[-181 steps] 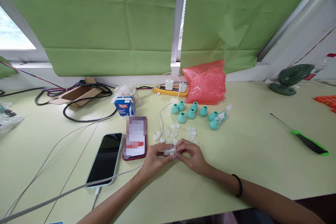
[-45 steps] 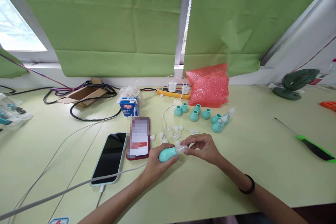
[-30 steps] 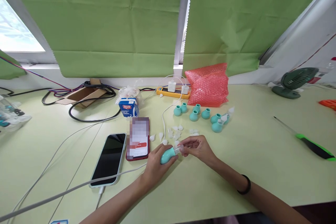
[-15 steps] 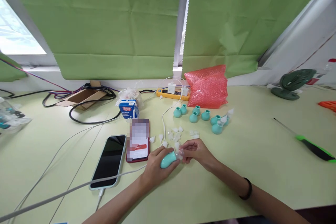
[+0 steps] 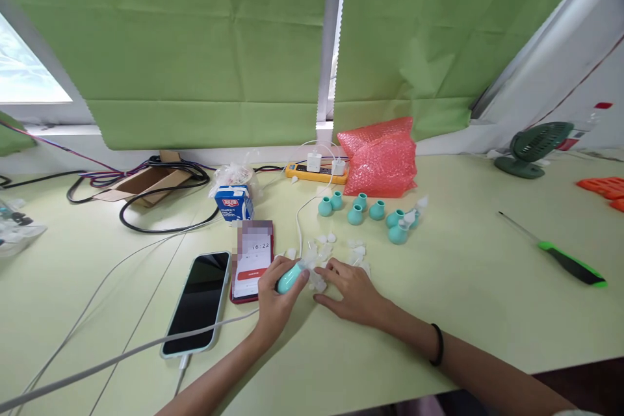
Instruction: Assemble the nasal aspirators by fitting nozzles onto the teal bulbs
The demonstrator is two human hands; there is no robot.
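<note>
My left hand (image 5: 273, 296) is closed round a teal rubber bulb (image 5: 288, 278) with a clear tip, held low over the table beside the red phone (image 5: 253, 261). Just to its right, my right hand (image 5: 351, 287) rests with fingers spread on the table, fingertips touching small clear plastic pieces (image 5: 322, 253) scattered there. Several more teal bulbs (image 5: 361, 209) stand in a loose row farther back.
A dark-screened phone (image 5: 197, 302) lies on its charging cable at the left. A small milk carton (image 5: 233, 203), a yellow power strip (image 5: 316, 173) and a pink bubble-wrap bag (image 5: 379, 157) sit at the back. A green-handled screwdriver (image 5: 560, 257) lies right, a small fan (image 5: 529, 146) far right.
My left hand has moved the bulb left toward the red phone. My right hand has let go of the tip and dropped onto the clear pieces, fingers spread.
</note>
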